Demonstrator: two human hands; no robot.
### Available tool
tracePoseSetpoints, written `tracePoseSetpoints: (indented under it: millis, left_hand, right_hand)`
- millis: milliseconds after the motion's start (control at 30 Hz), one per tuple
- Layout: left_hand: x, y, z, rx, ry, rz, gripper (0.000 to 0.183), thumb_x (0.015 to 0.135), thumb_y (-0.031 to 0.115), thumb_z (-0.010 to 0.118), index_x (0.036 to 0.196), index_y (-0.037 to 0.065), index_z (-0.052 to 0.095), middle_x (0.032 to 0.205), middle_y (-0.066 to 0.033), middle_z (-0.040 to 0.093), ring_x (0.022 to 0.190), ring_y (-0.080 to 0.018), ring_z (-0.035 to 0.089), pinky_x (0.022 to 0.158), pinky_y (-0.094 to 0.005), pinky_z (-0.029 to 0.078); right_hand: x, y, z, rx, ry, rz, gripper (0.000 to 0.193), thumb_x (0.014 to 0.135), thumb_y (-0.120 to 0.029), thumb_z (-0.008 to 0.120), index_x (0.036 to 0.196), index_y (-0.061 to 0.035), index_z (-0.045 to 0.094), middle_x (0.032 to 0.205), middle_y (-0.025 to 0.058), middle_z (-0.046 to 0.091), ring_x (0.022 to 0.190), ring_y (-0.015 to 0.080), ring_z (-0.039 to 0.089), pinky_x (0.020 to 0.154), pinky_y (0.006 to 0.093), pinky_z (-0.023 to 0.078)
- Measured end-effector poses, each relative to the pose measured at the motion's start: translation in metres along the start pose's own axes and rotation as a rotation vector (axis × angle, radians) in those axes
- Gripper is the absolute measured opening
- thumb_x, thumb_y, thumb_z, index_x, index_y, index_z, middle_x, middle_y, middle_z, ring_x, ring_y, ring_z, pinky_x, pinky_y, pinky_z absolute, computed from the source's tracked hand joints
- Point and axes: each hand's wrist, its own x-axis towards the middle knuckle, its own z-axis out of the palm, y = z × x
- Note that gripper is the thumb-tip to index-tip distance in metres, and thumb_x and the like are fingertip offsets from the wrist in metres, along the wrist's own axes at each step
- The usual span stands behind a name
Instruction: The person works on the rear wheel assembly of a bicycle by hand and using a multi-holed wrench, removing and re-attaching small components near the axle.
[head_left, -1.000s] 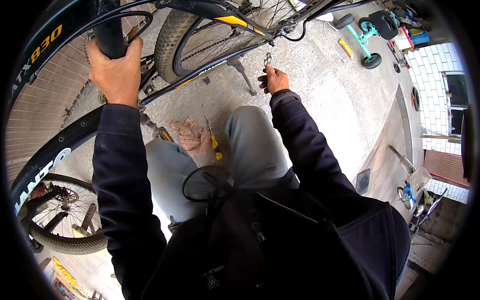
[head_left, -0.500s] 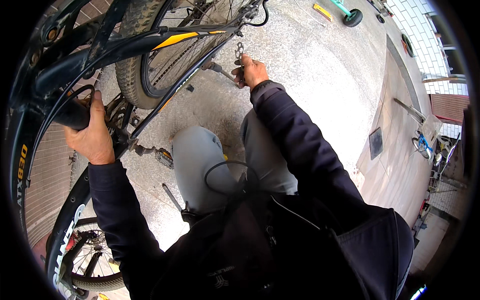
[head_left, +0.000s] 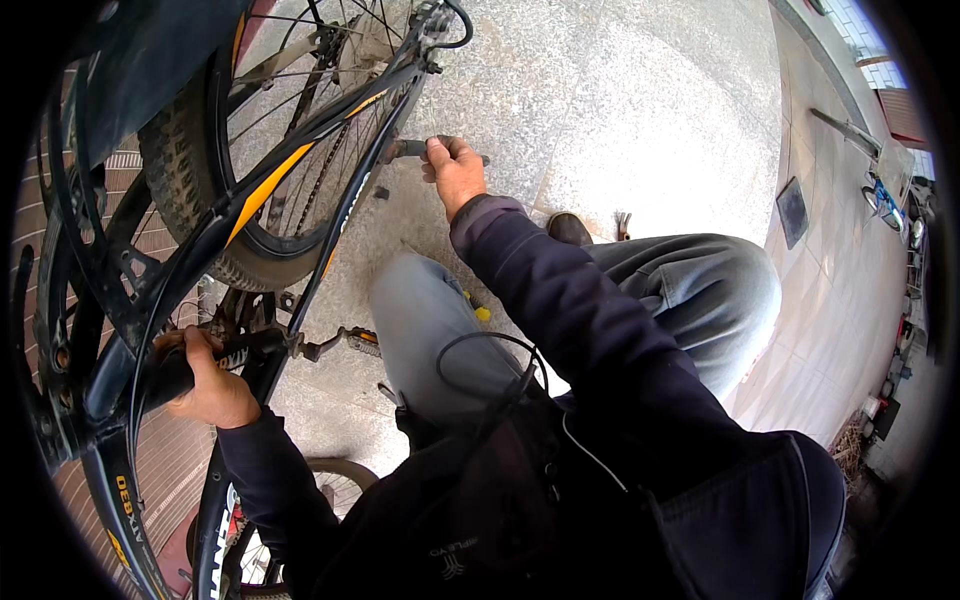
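A black bicycle frame with orange accents [head_left: 265, 195] leans across the left side. My left hand [head_left: 215, 388] wraps around a thick black tube of it, close to the crank [head_left: 318, 347] and pedal [head_left: 364, 341]. Farther off, my right hand [head_left: 458, 178] is closed around a dark bar [head_left: 411, 148], apparently a kickstand, which juts out beside the rear wheel [head_left: 185, 170]. The bar's tip shows past my hand. Its fingers are partly hidden, and the flat holed metal tool seen earlier cannot be made out.
My bent knees [head_left: 425, 325] are close to the bike, with a shoe [head_left: 570, 229] beyond. A small forked tool [head_left: 623, 226] and a yellow piece [head_left: 482, 314] lie on the floor. A dark square plate [head_left: 792, 213] is at right; another wheel [head_left: 340, 480] is below left.
My right hand has moved from holding up the flat holed metal tool to gripping the dark bar. The view has shifted, and my right knee has swung outward. My left hand still grips the frame.
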Motion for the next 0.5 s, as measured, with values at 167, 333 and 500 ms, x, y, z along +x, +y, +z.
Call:
tracePoseSetpoints:
  millis: [167, 333, 500]
  left_hand:
    - [0.002, 0.001, 0.001, 0.045, -0.019, 0.037, 0.016, 0.074, -0.006, 0.058, 0.088, 0.001, 0.054, 0.072, -0.0073, 0.053, 0.054, -0.0127, 0.048, 0.051, -0.0237, 0.039]
    - [0.002, -0.002, -0.001, 0.081, -0.047, 0.073, 0.024, 0.074, -0.006, 0.057, 0.096, 0.002, 0.051, 0.073, -0.0077, 0.053, 0.054, -0.0127, 0.048, 0.051, -0.0237, 0.038]
    - [-0.001, 0.003, 0.005, 0.046, -0.014, 0.057, 0.030, 0.075, -0.005, 0.057, 0.103, 0.004, 0.048, 0.074, -0.0086, 0.054, 0.055, -0.0124, 0.048, 0.051, -0.0238, 0.038]
  right_hand:
    - [0.015, 0.010, -0.009, -0.050, -0.010, -0.159, 0.030, 0.087, -0.021, 0.058, 0.104, 0.0041, 0.056, 0.083, 0.0054, 0.059, 0.075, 0.0127, 0.053, 0.069, 0.0278, 0.045]
    - [0.024, 0.015, -0.005, -0.105, 0.035, -0.269, 0.032, 0.085, -0.019, 0.062, 0.107, 0.0044, 0.057, 0.091, 0.0106, 0.063, 0.081, 0.0143, 0.057, 0.075, 0.0278, 0.046]
    - [0.024, 0.001, -0.002, -0.110, 0.066, -0.295, 0.037, 0.084, -0.018, 0.063, 0.111, 0.0060, 0.056, 0.095, 0.0143, 0.065, 0.087, 0.0168, 0.060, 0.079, 0.0285, 0.047]
